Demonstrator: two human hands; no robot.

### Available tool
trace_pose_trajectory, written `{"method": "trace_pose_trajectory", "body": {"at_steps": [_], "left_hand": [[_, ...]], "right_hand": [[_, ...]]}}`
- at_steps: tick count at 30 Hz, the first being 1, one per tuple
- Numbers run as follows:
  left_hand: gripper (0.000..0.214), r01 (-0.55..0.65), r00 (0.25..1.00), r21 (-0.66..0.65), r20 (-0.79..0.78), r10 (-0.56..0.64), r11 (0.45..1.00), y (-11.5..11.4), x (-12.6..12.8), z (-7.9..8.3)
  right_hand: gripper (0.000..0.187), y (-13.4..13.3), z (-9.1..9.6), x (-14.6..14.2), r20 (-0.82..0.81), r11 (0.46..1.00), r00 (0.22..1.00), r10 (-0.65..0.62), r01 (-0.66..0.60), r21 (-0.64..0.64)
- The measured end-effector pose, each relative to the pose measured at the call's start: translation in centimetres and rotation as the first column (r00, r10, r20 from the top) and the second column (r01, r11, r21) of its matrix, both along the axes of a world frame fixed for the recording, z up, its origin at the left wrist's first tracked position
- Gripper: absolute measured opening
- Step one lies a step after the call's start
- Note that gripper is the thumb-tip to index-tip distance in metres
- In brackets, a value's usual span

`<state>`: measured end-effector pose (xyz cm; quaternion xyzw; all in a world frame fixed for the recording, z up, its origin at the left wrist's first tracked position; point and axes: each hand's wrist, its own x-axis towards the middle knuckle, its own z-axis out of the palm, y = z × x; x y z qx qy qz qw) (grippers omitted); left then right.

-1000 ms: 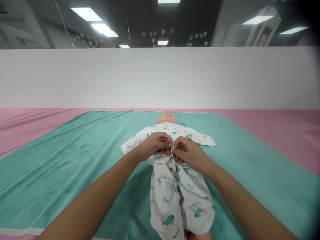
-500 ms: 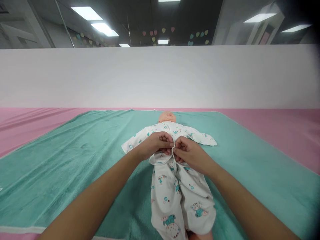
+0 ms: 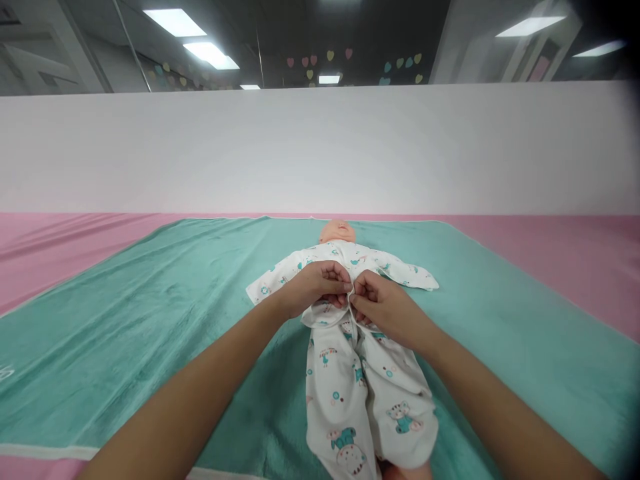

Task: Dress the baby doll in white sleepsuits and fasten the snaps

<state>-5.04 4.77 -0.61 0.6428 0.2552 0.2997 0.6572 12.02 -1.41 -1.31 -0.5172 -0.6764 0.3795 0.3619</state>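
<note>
A baby doll [image 3: 338, 231] lies on its back, its head away from me. It wears a white printed shirt [image 3: 395, 267] with the sleeves spread to both sides, and matching white trousers [image 3: 336, 393]. At the shirt's front, my left hand [image 3: 323, 288] pinches the fabric edge between thumb and fingers. Just beside it, my right hand [image 3: 383, 303] pinches the facing edge of the same shirt front. The fingertips almost meet at the middle of the belly. Whatever small fastening may be between them is hidden by my fingers.
Under the doll is a teal blanket [image 3: 150, 320] with some creases, laid over a pink sheet [image 3: 565, 260]. A white wall [image 3: 310, 150] rises behind, with dark glass [image 3: 295, 40] above it bearing heart stickers and light reflections.
The whole view has shifted slightly, so everything sits a little further right and up. Both hands keep the same pinch on the shirt front.
</note>
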Motion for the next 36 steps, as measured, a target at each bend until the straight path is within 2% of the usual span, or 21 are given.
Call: {"method": "trace_pose_trajectory", "body": {"at_steps": [36], "left_hand": [[0.014,-0.003,1.000,-0.011,0.004,0.003,1.000,0.02,0.07,0.04]], "right_hand": [[0.010,0.05,-0.27,0.07,0.024,1.000,1.000,-0.001,0.001,0.015]]}}
